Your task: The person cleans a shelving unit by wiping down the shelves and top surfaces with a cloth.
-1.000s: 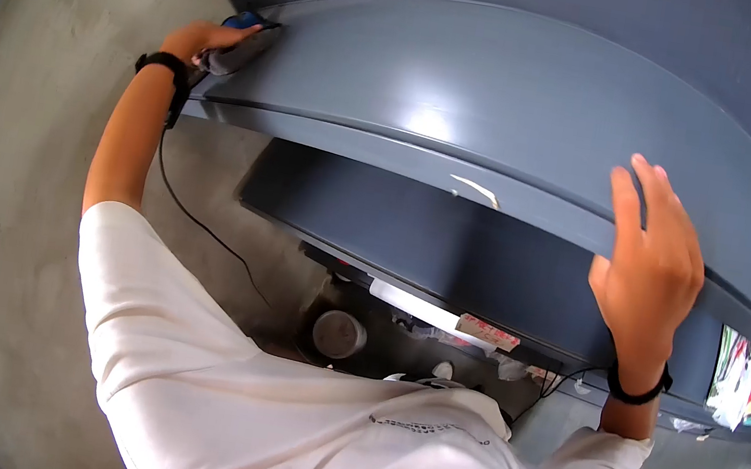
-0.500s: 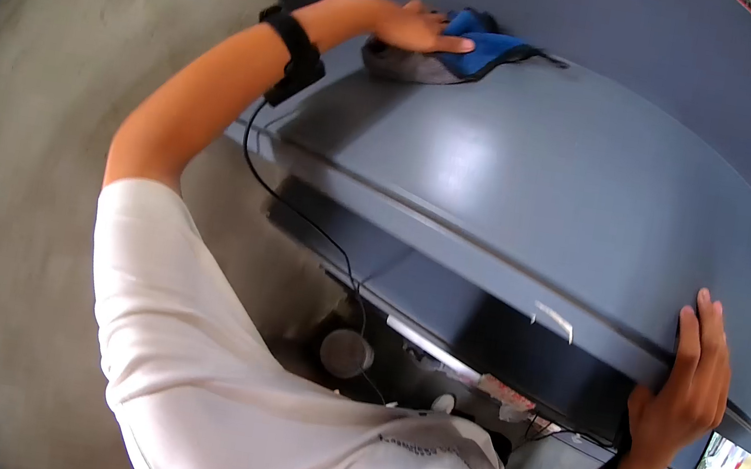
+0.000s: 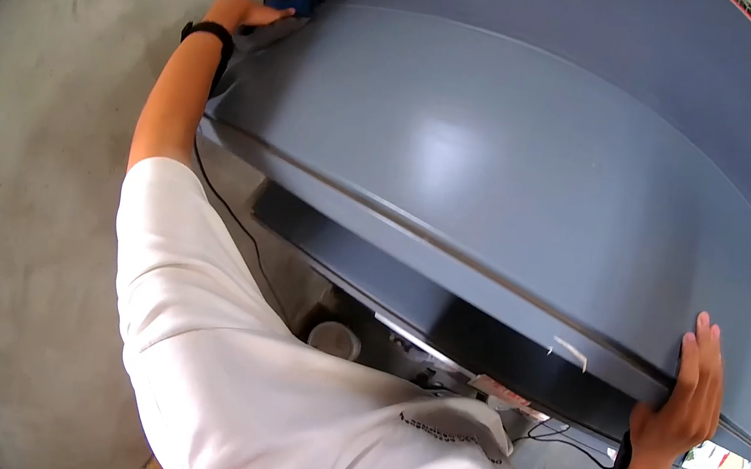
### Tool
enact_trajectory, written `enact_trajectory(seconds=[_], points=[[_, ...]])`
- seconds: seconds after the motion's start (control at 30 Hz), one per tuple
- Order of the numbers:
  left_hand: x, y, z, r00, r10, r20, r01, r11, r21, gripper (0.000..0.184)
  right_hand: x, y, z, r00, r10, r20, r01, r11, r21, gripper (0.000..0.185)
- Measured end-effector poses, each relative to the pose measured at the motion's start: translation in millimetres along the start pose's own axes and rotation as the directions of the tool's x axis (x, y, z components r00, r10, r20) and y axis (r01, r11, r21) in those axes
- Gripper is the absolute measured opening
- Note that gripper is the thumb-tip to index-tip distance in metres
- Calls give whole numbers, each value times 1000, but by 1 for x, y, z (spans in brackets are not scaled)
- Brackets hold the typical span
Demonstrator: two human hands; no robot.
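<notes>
At the far left end of the grey shelf [image 3: 464, 160], my left hand [image 3: 248, 14] lies on a blue and grey cloth [image 3: 301, 3], pressing it against the surface near the upright back panel. Its fingers are partly hidden, with one stretched along the cloth. A black band with a cable hangs at that wrist. Over on the right, my right hand [image 3: 687, 393] rests on the shelf's front edge, fingers stretched out over the top and holding nothing. It wears a black band too.
A lower dark shelf [image 3: 362, 257] runs beneath the front edge. Under it, a round bucket [image 3: 335, 339] stands on the floor near loose black cables [image 3: 559, 437]. Plastic-wrapped items [image 3: 717, 467] are at the lower right. A concrete wall [image 3: 50, 137] is at left.
My left hand and the cloth have moved left along the shelf since half a second ago. My right hand came down onto the front edge after the earliest frame and stays there.
</notes>
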State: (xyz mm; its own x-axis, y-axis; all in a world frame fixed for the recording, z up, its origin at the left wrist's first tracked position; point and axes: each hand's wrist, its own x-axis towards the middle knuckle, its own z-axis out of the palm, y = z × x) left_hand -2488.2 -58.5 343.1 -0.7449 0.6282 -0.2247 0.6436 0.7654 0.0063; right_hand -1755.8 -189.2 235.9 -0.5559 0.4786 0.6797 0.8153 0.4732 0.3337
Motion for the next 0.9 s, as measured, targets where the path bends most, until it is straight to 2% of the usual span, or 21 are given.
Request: enact_trajectory(seconds=[0.03, 0.17, 0.2, 0.27, 0.37, 0.4, 0.47, 0.5, 0.53, 0.6, 0.67, 0.7, 0.77, 0.9], points=[[-5, 9, -5, 999, -2, -51, 11, 986, 167, 107, 2, -1, -2, 1000, 6, 9, -5, 1000, -6, 42], [5, 19, -1, 1000, 2, -24, 1, 993, 116, 104, 3, -5, -5, 999, 16, 36, -15, 1000, -18, 43], [-22, 35, -1, 991, 121, -63, -114, 988, 105, 99, 2, -5, -2, 1000, 18, 22, -18, 999, -33, 45], [-48, 62, 3, 972, 218, -89, -210, 973, 96, 94, 1, -5, 1, 1000, 21, 6, -21, 1000, -23, 46], [-50, 94, 1, 895, 445, -12, -400, 815, 419, 76, -8, 0, 6, 1000, 27, -12, -26, 999, 18, 47], [-49, 92, 0, 902, 431, -12, -386, 818, 426, 76, -10, 2, 8, 999, 32, -23, -32, 999, 24, 47], [-48, 88, -3, 928, 339, 154, -372, 858, 353, 78, -11, 3, 8, 999, 32, -20, -31, 999, 39, 47], [-12, 67, -1, 925, 343, 163, -376, 888, 263, 84, -11, 4, 9, 1000, 25, -12, -24, 999, 35, 47], [-7, 43, 8, 930, 329, 163, -363, 893, 268, 84, -12, 6, 8, 1000, 21, -15, -21, 999, 50, 47], [-13, -2, 16, 986, 100, -136, -111, 991, -69, 92, -11, 8, 5, 999, 5, 32, -5, 1000, 6, 49], [-25, -30, -1, 1000, -17, 5, 17, 1000, -16, 98, -11, 8, 6, 999, -2, 41, 2, 1000, 0, 51], [-28, -43, 0, 1000, -20, 4, 20, 1000, -13, 98, -13, 8, 6, 998, -2, 63, 2, 1000, -6, 52], [-35, -75, 1, 980, -191, 50, 192, 981, -21, 102, -16, 8, 8, 998, -8, 68, 8, 1000, -6, 52], [-16, -129, 18, 977, -207, -48, 201, 974, -108, 104, -19, 9, 11, 997, -21, 76, 22, 1000, -8, 53]])
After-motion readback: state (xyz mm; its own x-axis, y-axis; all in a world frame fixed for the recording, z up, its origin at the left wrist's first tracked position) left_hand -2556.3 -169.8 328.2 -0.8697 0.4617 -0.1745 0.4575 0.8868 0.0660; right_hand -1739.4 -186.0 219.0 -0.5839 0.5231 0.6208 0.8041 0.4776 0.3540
